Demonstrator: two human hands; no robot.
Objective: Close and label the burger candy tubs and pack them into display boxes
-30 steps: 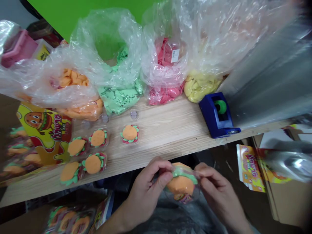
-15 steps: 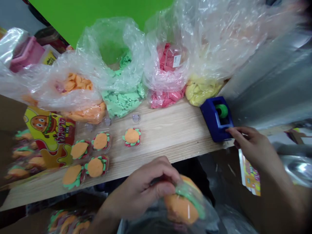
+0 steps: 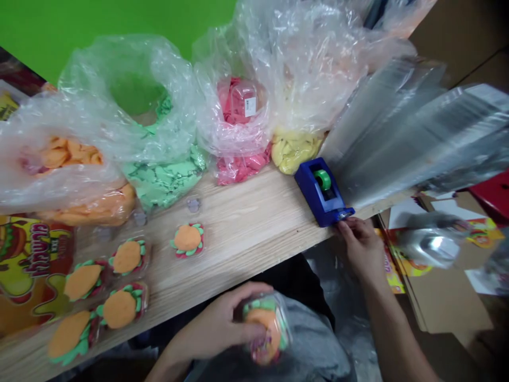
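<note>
My left hand (image 3: 225, 321) is closed around a clear plastic box (image 3: 284, 323) with a candy burger (image 3: 264, 329) inside, held low over my lap. The burger has orange bun pieces and green and red layers. My right hand (image 3: 360, 244) pinches at the cutter end of a blue tape dispenser (image 3: 314, 196), where the clear tape itself hardly shows. A green-cored tape roll (image 3: 323, 180) sits in the dispenser. On the table to the left, one open box holds a burger (image 3: 187, 237), and several more burgers (image 3: 119, 309) stand in boxes beyond it.
Along the back stand plastic bags of orange pieces (image 3: 71, 154), green pieces (image 3: 167, 180), pink pieces (image 3: 242, 167) and yellow pieces (image 3: 296, 151). A printed carton (image 3: 35, 270) is at left. Clear film sleeves (image 3: 413, 132) lean at right. Flattened cardboard (image 3: 449, 302) lies below the wooden table (image 3: 254, 212).
My view has swung to the right. The left hand has turned the boxed burger and brought it closer to upright. My right hand remains at the dispenser, now gripping just below its cutter.
</note>
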